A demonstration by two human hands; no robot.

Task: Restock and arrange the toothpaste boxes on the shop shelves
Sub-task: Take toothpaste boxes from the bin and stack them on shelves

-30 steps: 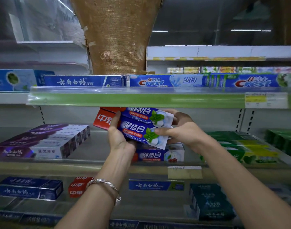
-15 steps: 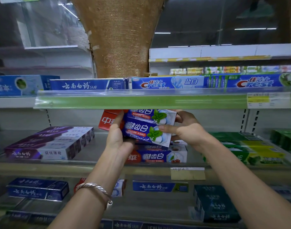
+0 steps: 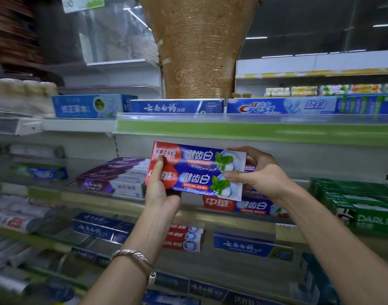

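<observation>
Two red-and-blue toothpaste boxes (image 3: 197,170), stacked one above the other, are held up between both hands in front of shop shelving. Their long axis runs side to side, dipping slightly toward the right. The left grip (image 3: 161,192) wraps the red end, thumb across the front. The right grip (image 3: 263,175) pinches the mint-leaf end. Just below the right grip, a matching box (image 3: 239,205) lies lengthwise on the shelf (image 3: 105,200). The pair probably goes down onto it, so the right grip seems nearer the spot.

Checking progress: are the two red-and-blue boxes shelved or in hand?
In hand: left hand and right hand hold the boxes above the shelf.
</observation>
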